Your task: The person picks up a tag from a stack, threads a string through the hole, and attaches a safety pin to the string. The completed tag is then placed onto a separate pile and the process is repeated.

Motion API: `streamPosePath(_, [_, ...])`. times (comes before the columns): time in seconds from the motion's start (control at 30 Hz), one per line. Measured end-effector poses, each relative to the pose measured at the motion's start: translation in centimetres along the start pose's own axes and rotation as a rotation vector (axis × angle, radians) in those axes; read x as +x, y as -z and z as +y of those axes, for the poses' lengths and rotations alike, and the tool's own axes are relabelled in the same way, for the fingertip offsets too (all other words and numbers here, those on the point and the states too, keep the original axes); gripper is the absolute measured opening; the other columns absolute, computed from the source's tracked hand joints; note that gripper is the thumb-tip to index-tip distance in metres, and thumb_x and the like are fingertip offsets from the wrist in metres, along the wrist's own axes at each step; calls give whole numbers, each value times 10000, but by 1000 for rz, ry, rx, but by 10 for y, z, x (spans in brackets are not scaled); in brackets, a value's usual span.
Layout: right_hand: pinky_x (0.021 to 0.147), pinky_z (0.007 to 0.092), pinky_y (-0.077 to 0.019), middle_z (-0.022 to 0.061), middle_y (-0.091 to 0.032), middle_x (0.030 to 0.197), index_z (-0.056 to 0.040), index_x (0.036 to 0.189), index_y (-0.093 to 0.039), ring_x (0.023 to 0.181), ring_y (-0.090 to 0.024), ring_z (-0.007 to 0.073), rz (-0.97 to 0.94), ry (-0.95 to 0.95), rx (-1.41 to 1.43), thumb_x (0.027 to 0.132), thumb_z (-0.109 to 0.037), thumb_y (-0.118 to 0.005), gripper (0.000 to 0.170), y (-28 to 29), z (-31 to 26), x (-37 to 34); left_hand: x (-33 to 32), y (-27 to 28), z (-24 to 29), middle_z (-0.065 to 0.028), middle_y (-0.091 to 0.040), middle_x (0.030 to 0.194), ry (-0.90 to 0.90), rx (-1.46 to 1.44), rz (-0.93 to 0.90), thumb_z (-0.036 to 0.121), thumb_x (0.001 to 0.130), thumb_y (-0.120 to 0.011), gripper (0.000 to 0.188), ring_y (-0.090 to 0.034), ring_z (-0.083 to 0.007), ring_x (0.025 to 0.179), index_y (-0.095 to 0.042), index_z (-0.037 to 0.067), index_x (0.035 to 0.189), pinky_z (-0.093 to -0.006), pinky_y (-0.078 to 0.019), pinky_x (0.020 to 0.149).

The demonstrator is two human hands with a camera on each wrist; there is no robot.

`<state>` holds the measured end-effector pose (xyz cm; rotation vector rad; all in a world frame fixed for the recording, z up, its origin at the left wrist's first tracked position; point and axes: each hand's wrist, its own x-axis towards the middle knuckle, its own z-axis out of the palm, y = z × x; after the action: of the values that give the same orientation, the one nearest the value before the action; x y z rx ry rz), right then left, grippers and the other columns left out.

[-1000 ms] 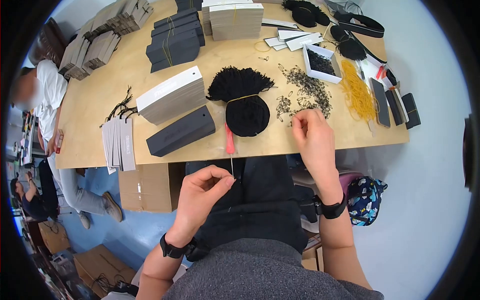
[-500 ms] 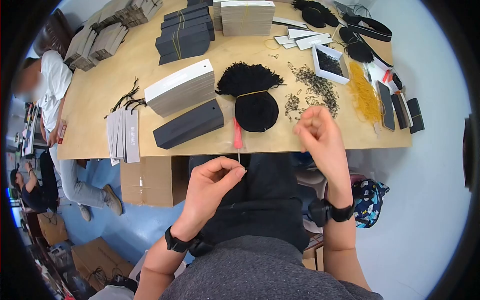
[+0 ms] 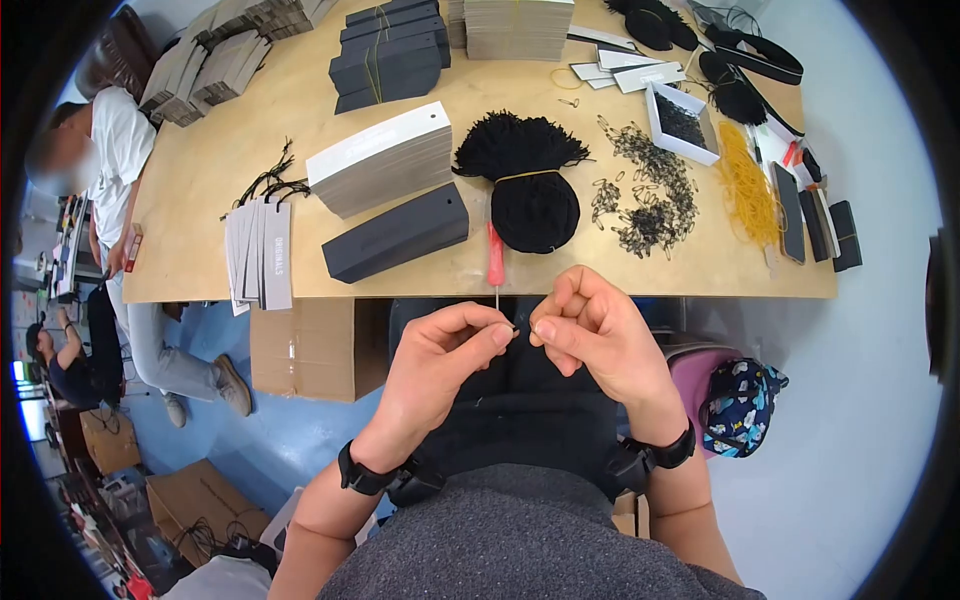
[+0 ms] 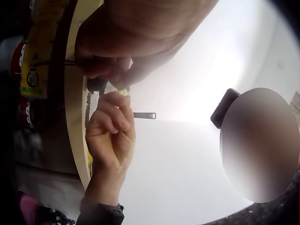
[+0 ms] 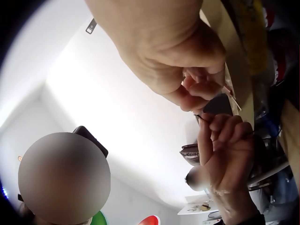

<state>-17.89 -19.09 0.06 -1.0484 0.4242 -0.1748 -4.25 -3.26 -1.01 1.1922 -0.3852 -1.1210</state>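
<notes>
Over my lap, just off the table's front edge, both hands meet almost fingertip to fingertip. My left hand [image 3: 440, 355] pinches a thin black string [image 4: 56, 62] between thumb and forefinger; its dark end shows at the fingertips in the right wrist view. Facing it, my right hand [image 3: 605, 335] pinches a tiny safety pin, mostly hidden by the fingers. Loose safety pins [image 3: 650, 190] lie heaped on the table beyond. A red-handled tool [image 3: 495, 258] with a thin metal shaft juts over the edge just past my left fingertips.
A bundle of black strings [image 3: 535, 205] lies behind the red handle. To its left are a dark tag stack [image 3: 395, 235], a white-topped tag stack [image 3: 385, 155] and strung tags [image 3: 262, 250]. A white box [image 3: 690, 145] and yellow rubber bands [image 3: 748, 190] lie right. Another person [image 3: 120, 150] sits at left.
My right hand has come back from the pile of safety pins, moving left and toward me to meet the left hand. My left hand keeps its pinch; the view has shifted slightly.
</notes>
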Motion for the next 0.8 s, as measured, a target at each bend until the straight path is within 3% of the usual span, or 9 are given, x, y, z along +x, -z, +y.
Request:
streamPosePath(0.63, [505,199,-398,79,-661,851,-68,1043,-471,587,-552,84,-58,-90,66,948,-80,-667,218,2,5,3,1,3,-2,-12,-694,895,-5,-14,-51,147,934,-710,177,-594,-63,807,-724,9,1045,-211,-453,691])
streamPosePath(0.73, [516,202,-416,67,-663,849,-50,1024,-493,594,-559,78,2,-82,-69,939,-88,-686,214,-6,1,-1,1,3,-2,-13,-695,879,5,-11,-44,153,935,-710,171,-592,-61,795,-730,10,1027,-212,-453,692])
streamPosePath(0.8, [544,223,-446,55,-649,867,-31,999,-557,616,-584,90,80,96,-380,901,-73,-720,195,-10,-1,-5,0,4,-1,-13,-696,867,40,-9,-25,149,933,-711,163,-590,-57,787,-733,9,1013,-208,-453,692])
